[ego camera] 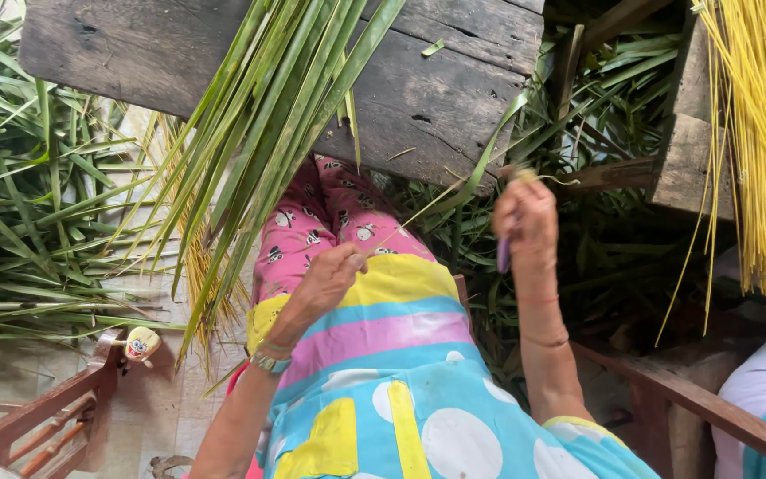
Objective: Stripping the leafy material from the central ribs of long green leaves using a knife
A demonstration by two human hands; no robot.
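- Bright patterned clothing (401,390) fills the bottom centre, closest to the lens: blue with white dots, yellow, pink and blue stripes, pink printed fabric over the knees.
- Left hand (330,277) sits over the lap, fingers pressed together, pinching one end of a thin pale leaf strip (418,215); a wristband shows on that wrist.
- Strip runs up and right from the left hand toward the right hand, stretched between them.
- Right hand (525,222) raised, back to camera, fingers curled shut around a small purple tool (503,255); its hold on the strip's far end is hidden, cannot tell.
- Long green leaf bundle (259,151) lies slanted over a weathered wooden plank (436,89), tips hanging down left of the knees.
- More green leaves (28,222) piled on the floor at left.
- Yellow strips (755,142) hang at upper right.
- Wooden chair frame (46,417) at lower left.
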